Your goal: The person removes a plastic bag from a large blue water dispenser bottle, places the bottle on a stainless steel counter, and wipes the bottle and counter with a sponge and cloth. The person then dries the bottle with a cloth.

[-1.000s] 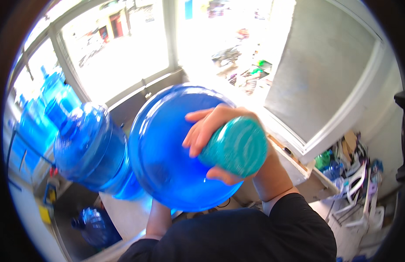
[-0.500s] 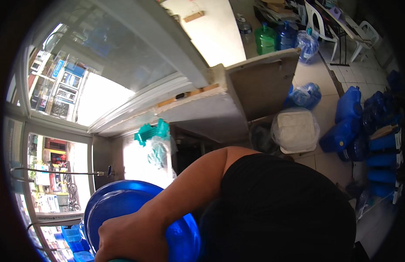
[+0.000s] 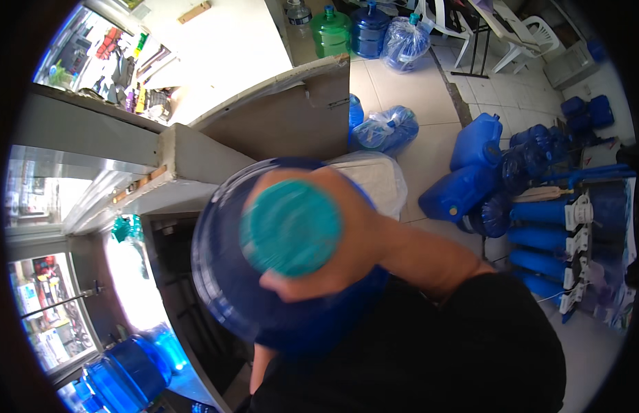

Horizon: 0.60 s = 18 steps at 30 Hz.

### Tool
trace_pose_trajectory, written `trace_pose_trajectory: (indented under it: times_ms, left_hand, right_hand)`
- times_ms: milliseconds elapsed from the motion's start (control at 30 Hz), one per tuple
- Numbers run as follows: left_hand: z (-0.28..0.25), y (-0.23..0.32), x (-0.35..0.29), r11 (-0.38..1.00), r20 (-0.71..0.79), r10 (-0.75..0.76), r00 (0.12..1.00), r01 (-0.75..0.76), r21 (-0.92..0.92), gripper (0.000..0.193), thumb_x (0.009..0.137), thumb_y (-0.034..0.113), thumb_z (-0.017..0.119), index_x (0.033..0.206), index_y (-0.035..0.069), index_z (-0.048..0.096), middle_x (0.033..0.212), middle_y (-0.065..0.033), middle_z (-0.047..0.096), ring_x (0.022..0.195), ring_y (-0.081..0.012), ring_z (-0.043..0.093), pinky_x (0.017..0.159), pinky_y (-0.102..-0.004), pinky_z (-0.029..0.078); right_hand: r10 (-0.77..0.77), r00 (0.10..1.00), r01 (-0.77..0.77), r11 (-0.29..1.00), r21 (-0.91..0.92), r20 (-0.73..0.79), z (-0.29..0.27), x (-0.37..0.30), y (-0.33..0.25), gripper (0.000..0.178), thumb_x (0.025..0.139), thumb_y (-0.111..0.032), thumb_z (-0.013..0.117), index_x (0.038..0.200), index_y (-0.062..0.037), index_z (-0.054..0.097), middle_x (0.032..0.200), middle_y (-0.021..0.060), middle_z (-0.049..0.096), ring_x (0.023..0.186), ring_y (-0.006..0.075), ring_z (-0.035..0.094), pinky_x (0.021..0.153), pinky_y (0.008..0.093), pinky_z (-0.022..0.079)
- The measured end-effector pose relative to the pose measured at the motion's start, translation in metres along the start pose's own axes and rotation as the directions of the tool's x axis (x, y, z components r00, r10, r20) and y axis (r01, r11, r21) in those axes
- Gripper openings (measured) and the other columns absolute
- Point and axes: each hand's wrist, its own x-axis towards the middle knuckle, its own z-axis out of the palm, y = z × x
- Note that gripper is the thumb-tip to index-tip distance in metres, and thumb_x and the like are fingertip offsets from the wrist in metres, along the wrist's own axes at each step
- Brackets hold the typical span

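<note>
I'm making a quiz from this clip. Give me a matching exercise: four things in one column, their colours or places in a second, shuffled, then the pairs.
Things:
1. Cap of the big water jug
2. Bottle by the top edge
3. Plastic chair
4. Jerrycans

Colour or place:
A. white, upper right
B. teal, under the right hand
C. dark blue, on the tiled floor to the right
D. green

Pairs: 1-B, 2-D, 3-A, 4-C
</note>
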Motion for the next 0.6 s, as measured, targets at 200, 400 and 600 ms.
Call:
trace_pose_trajectory:
  times_ms: [200, 400, 600]
  left_hand:
    - [0.022, -0.066, 0.15, 0.956, 0.046, -0.293, 0.955, 0.292, 0.033, 0.073, 0.091, 0.063, 0.051, 0.135, 0.005, 0.051, 0.134, -0.0153, 0.056, 0.115, -0.0299, 0.058, 0.101, -0.0449, 0.046]
    - [0.053, -0.114, 0.256, 0.917, 0.072, -0.361, 0.93, 0.339, 0.212, 0.081, 0.086, 0.063, 0.06, 0.14, 0.004, 0.046, 0.135, -0.0176, 0.055, 0.119, -0.0321, 0.056, 0.105, -0.0456, 0.042]
    - [0.069, -0.14, 0.341, 0.933, 0.117, -0.319, 0.94, 0.291, 0.211, 0.082, 0.085, 0.064, 0.059, 0.139, 0.004, 0.047, 0.135, -0.0169, 0.055, 0.12, -0.0301, 0.055, 0.106, -0.0424, 0.041]
  right_hand:
    - [0.171, 0.869, -0.222, 0.973, -0.057, -0.464, -0.109, -0.107, 0.031, 0.051, 0.067, -0.008, 0.075, 0.111, 0.0032, 0.053, 0.097, 0.0162, 0.067, 0.095, 0.0316, 0.068, 0.098, 0.0499, 0.048]
    - [0.141, 0.758, -0.289, 0.948, -0.134, -0.637, -0.163, -0.179, 0.047, 0.055, 0.068, -0.017, 0.078, 0.112, -0.0022, 0.05, 0.094, 0.015, 0.063, 0.098, 0.0347, 0.064, 0.104, 0.0534, 0.04]
    - [0.052, 0.821, -0.26, 0.92, -0.292, -0.568, -0.177, -0.183, 0.089, 0.051, 0.069, -0.018, 0.076, 0.111, -0.0028, 0.05, 0.093, 0.0139, 0.062, 0.097, 0.0336, 0.063, 0.105, 0.0511, 0.04]
